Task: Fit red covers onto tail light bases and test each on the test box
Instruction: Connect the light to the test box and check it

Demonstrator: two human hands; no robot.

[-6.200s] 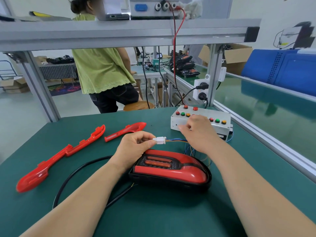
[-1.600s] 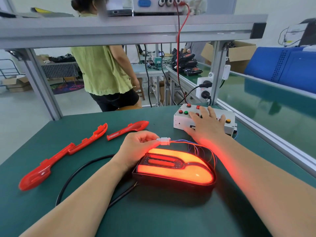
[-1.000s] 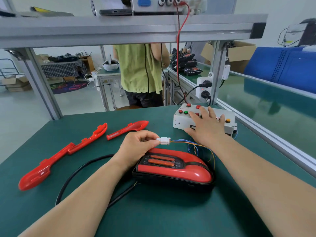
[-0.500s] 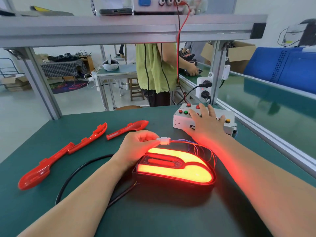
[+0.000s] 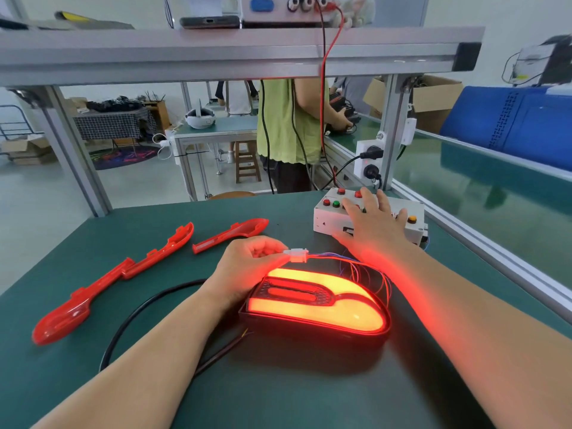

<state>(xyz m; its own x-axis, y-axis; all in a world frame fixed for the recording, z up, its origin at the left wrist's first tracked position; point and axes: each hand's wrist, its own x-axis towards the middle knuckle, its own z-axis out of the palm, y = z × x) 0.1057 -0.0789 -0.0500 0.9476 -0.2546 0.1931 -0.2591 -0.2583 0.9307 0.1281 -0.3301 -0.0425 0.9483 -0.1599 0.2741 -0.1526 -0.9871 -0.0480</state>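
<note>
Tail light (image 5: 315, 308) glows on our green surface (image 5: 62, 366); our left grip (image 5: 244, 267) pinches the white connector (image 5: 297, 254), right grip (image 5: 374, 224) spread on the test box (image 5: 325, 221); a person (image 5: 288, 125) stands beyond

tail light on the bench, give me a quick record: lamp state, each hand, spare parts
tail light: lit, glowing red-orange, on green table
left hand: pinches white connector at the lamp's far edge
right hand: fingers spread flat on test box
spare parts: long red cover and short red cover, loose at left
black cable: loops left of the lamp
</note>
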